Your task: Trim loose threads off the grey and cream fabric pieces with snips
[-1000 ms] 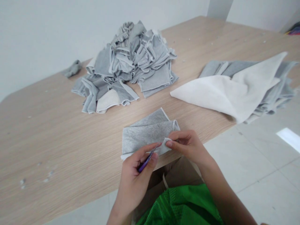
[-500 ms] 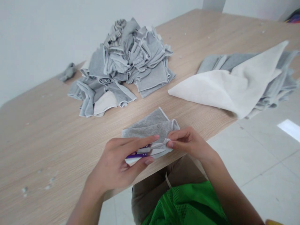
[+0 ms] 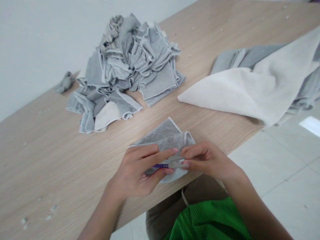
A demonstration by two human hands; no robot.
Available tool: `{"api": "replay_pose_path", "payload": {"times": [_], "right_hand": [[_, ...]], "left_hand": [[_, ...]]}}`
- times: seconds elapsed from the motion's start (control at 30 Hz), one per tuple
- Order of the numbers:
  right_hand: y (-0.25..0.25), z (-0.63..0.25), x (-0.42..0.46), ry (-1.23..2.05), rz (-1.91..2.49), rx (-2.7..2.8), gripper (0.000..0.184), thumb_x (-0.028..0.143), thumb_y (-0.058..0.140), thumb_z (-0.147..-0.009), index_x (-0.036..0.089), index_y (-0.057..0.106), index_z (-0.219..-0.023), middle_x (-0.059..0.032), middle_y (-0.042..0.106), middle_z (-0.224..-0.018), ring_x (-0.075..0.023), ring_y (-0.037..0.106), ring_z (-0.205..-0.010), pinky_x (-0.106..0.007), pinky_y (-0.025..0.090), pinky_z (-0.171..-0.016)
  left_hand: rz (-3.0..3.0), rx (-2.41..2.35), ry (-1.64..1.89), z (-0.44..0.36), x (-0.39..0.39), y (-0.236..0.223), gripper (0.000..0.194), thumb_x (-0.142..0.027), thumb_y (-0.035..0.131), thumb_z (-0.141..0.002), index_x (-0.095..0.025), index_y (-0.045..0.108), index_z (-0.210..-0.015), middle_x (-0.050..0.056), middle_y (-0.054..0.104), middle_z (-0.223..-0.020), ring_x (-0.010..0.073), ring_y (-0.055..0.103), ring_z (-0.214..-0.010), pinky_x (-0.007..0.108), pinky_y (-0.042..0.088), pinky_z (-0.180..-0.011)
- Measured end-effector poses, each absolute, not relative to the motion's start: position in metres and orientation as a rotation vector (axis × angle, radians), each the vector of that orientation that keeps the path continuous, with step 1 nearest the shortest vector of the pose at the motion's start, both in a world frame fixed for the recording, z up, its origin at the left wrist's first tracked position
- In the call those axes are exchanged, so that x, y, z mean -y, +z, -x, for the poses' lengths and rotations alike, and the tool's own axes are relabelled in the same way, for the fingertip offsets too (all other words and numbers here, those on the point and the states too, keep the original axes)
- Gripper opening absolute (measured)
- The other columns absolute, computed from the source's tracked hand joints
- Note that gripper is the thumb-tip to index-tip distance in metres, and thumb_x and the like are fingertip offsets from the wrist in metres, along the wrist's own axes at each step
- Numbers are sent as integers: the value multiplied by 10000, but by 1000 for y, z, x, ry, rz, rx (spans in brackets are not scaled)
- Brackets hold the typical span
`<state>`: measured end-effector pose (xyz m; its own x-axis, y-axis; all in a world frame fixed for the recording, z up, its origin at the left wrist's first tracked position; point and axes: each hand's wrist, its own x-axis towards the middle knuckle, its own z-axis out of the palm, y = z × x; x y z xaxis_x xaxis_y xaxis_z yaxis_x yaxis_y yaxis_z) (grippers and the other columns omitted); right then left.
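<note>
In the head view, my left hand (image 3: 143, 170) is closed around small purple-handled thread snips (image 3: 163, 165). Their metal blades point right and reach the fingertips of my right hand (image 3: 207, 158). That hand pinches the pale hem of a grey cloth (image 3: 168, 136), which lies folded on the table near its front edge. Both hands cover the lower part of the cloth. The blades look nearly together, at the pinched hem; whether a thread lies between them is too small to tell.
A heap of grey cloths (image 3: 157, 50) lies at the back of the wooden table (image 3: 82, 166). To the right, a white cloth (image 3: 240, 88) covers part of a grey cloth stack (image 3: 262, 55). A small grey scrap (image 3: 65, 82) sits back left; lint (image 3: 24, 220) dots the front left.
The snips' blades have moved from apart to nearly together, and their tips are now at the right fingertips. Both hands sit slightly further right and lower in view; the camera has shifted somewhat.
</note>
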<state>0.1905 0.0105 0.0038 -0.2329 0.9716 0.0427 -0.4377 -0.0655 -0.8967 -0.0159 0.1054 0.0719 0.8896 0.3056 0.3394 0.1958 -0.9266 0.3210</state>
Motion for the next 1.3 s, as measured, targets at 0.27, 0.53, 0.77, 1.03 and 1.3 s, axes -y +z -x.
{"api": "replay_pose_path", "payload": {"times": [0.27, 0.53, 0.77, 1.03, 1.3], "right_hand": [[5, -190, -11, 1617, 744, 971, 274, 366, 733, -885, 145, 738, -722, -6, 629, -740, -115, 544, -720, -249, 412, -666], [6, -192, -11, 1621, 745, 999, 293, 368, 723, -893, 139, 726, -711, -3, 607, -752, -109, 535, -724, -247, 407, -676], [8, -192, -11, 1611, 735, 969, 229, 347, 740, -877, 156, 766, -753, -12, 649, -782, -119, 572, -745, -251, 437, -708], [7, -192, -11, 1601, 781, 969, 244, 367, 750, -865, 156, 765, -743, -19, 661, -766, -129, 580, -744, -257, 448, -702], [6, -191, -10, 1612, 822, 965, 269, 406, 743, -866, 155, 769, -773, -22, 674, -778, -135, 590, -751, -259, 442, -695]], "left_hand": [[-2732, -366, 561, 16, -108, 67, 292, -386, 600, -979, -225, 663, -1214, -17, 620, -720, 114, 581, -599, 251, 413, -531], [-2672, -369, 551, 16, -108, 64, 278, -319, 623, -967, -190, 675, -1208, -17, 617, -724, 101, 552, -576, 236, 404, -516], [-2595, -407, 525, 14, -104, 67, 224, -276, 636, -954, -172, 701, -1142, -14, 629, -718, 86, 532, -556, 215, 381, -496], [-2550, -442, 528, 14, -104, 66, 208, -257, 646, -944, -168, 709, -1121, -23, 607, -682, 76, 501, -522, 207, 338, -465], [-2436, -488, 535, 16, -102, 62, 165, -253, 652, -942, -179, 732, -1066, -29, 626, -660, 68, 527, -514, 193, 370, -478]]}}
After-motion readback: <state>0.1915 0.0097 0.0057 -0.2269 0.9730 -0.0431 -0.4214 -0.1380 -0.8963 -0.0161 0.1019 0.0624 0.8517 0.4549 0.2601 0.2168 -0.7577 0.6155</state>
